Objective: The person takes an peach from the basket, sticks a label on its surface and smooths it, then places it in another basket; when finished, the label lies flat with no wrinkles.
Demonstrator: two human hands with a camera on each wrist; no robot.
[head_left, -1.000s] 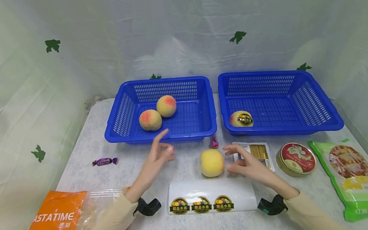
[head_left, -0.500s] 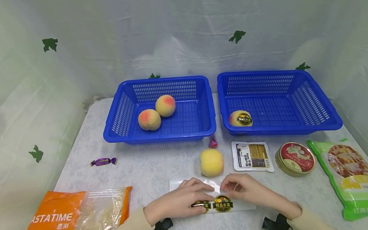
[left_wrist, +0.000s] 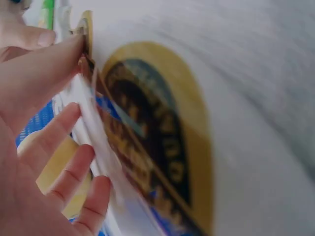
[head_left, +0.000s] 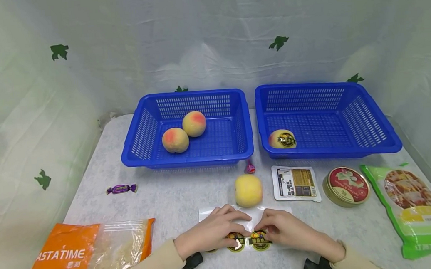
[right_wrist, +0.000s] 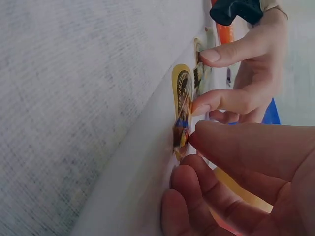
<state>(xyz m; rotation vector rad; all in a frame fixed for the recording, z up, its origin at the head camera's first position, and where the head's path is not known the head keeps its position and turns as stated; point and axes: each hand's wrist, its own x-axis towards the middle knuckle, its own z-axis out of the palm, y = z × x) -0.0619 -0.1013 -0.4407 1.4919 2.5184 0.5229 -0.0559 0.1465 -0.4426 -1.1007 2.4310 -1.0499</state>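
Note:
A white sheet of round black-and-gold fruit stickers (head_left: 206, 214) lies flat on the table in front of me. My left hand (head_left: 216, 231) rests on it, fingers spread, thumb and index fingertips touching the sheet by the stickers. At the rightmost visible sticker (head_left: 260, 243), my right hand (head_left: 290, 230) pinches the edge between thumb and index finger; in the right wrist view this sticker (right_wrist: 182, 98) looks partly raised. Both hands cover part of the sheet. Just behind it sits a yellow peach (head_left: 248, 190), showing no sticker on its visible side.
Two peaches (head_left: 176, 140) sit in the left blue basket (head_left: 187, 160); the right basket (head_left: 333, 152) holds one stickered peach (head_left: 282, 139). Around the sheet lie a lollipop (head_left: 250, 168), a wrapped candy (head_left: 122, 189), a flat packet (head_left: 295, 183), a round tin (head_left: 346, 186) and two bags (head_left: 416, 208).
Both hands have come down from beside the peach onto the sticker sheet. Over the last half second, the right fingers have closed on a sticker's edge and the left hand has shifted slightly.

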